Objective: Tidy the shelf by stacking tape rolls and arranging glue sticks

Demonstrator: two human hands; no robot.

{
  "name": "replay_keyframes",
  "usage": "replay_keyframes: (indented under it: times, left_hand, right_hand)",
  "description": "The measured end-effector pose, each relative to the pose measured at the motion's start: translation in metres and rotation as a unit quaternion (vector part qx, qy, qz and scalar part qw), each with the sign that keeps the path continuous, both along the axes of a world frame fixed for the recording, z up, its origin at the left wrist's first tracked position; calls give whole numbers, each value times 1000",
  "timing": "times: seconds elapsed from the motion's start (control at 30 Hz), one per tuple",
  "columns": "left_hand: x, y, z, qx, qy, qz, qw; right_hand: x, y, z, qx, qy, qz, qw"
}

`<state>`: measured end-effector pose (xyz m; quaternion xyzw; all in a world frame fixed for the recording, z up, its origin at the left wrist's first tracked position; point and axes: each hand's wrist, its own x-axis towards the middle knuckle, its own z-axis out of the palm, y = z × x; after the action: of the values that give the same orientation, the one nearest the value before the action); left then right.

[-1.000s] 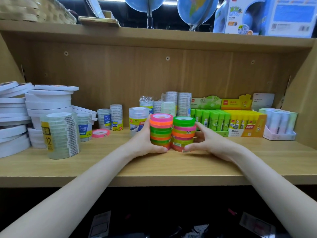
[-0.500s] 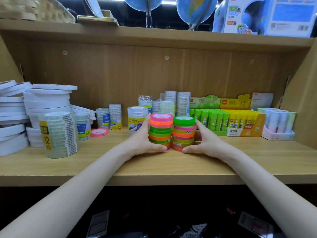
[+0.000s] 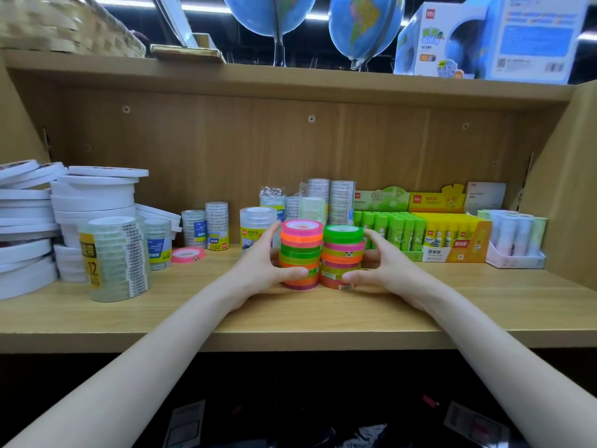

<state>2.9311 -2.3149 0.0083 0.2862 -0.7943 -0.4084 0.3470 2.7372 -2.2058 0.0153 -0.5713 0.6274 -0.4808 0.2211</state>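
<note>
You are hugging two bright tape stacks mid-shelf (image 3: pixel 420 318). Left hand (image 3: pixel 261 270) fingers curling round left stack (image 3: pixel 300 253), right hand (image 3: pixel 384 270) round right stack (image 3: pixel 343 257), keeping both from tipping. Loose pink roll (image 3: pixel 188 254) lying at 9 o'clock.

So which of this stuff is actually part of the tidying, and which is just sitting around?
Part of the job:
left stack of neon tape, gripped by the left hand
right stack of neon tape, gripped by the right hand
loose pink roll
glue sticks

Just sitting there:
globes
wicker basket
</note>
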Motion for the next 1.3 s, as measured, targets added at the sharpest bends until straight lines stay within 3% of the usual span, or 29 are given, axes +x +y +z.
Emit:
replay_keyframes:
  times: [0.2,0.4,0.67,0.83,1.3]
  left_hand:
    - [-2,-1,1,-40,-20,17,999]
    - [-2,-2,2,-25,-31,14,999]
    - [-6,-1,2,5,-27,-19,999]
    - [-7,-1,3,16,60,-7,998]
    - [-13,-2,5,-27,58,23,998]
  right_hand:
    - [-2,-9,-3,4,4,-2,1000]
    - [-3,-11,-2,9,-46,22,999]
    - [1,-12,-1,-11,-11,9,1000]
    - [-3,-12,1,-58,-75,11,995]
    - [-2,-20,0,-52,3,-2,999]
